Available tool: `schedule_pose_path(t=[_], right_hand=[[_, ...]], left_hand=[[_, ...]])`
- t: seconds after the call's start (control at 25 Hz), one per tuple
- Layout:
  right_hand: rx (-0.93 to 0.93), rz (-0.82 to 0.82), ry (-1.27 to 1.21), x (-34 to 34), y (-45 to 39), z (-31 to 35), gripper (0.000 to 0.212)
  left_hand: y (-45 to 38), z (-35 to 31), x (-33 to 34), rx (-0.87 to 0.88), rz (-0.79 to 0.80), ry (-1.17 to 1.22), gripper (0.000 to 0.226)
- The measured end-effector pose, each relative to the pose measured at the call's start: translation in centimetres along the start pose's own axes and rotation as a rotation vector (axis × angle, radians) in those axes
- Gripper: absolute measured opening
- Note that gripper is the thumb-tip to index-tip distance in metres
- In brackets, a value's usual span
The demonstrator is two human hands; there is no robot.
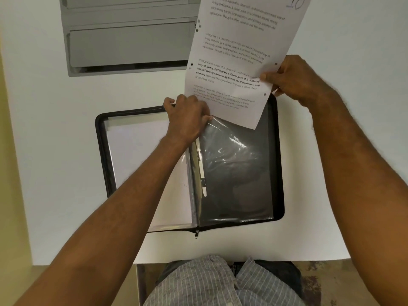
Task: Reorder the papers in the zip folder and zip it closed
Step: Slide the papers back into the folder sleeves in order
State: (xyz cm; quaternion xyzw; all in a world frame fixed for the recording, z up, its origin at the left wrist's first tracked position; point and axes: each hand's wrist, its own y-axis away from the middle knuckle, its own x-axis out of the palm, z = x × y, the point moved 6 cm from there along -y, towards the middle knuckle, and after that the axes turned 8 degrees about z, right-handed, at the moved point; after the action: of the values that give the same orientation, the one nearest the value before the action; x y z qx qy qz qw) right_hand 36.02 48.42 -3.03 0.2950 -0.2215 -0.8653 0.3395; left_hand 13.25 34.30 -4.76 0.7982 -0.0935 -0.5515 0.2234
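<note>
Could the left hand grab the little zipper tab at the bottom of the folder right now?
Probably not yet. The left hand is busy pinching the top of the clear sleeve open. The zipper pull hangs uncovered at the folder's near edge, so once that hand lets go, nothing blocks it.

A black zip folder [278, 164] lay open flat; a printed sheet marked "10" [242, 51] stood tilted above its empty clear sleeve [236, 168].
</note>
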Motion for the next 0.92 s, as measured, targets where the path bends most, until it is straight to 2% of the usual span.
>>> schedule_pose_path(t=[0.12, 0.4, 0.56, 0.68, 0.8, 0.92], right_hand=[[-0.016, -0.016, -0.033, -0.5, -0.2, 0.0, 0.040], [-0.016, -0.002, -0.140, -0.6, -0.5, -0.5, 0.042], [-0.012, 0.034, -0.251, -0.2, -0.3, -0.2, 0.040], [0.016, 0.103, -0.326, 0.8, -0.2, -0.3, 0.044], [0.069, 0.158, -0.234, 2.2, -0.4, -1.0, 0.047], [0.095, 0.115, -0.201, 2.4, -0.5, -1.4, 0.042]], left_hand=[[0.3, 1.2, 0.1, -0.037, 0.000, 0.019, 0.013], [0.9, 2.0, 0.0, -0.208, -0.033, 0.259, 0.009], [0.8, 2.0, 0.0, -0.150, -0.049, 0.160, 0.008], [0.6, 2.0, 0.1, -0.128, -0.032, 0.183, 0.007], [0.3, 2.3, 0.0, -0.114, 0.001, 0.215, 0.008], [0.0, 2.8, -0.1, -0.117, 0.024, 0.241, 0.008]])
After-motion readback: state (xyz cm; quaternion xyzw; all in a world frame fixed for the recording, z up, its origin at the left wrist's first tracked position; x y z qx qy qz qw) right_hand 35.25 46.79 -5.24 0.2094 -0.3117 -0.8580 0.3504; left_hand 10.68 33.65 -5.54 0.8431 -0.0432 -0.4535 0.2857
